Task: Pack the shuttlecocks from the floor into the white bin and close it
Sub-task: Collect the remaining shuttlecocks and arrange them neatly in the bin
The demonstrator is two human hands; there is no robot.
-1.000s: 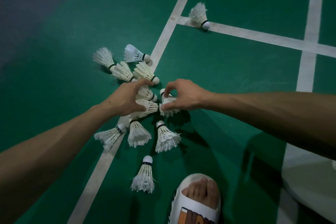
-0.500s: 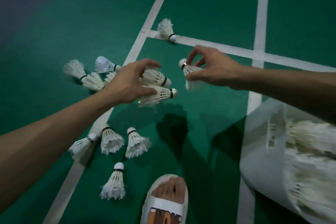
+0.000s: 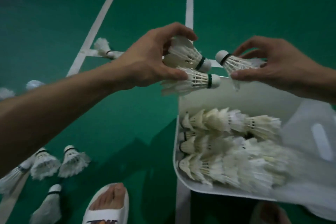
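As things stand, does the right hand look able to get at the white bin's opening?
Probably yes. The right hand, pinching one shuttlecock, hangs just above the far rim of the white bin; the bin is open and nothing lies between them.

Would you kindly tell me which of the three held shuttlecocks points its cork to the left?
The lone shuttlecock pinched in the right hand; the pair gripped in the left hand point theirs right.
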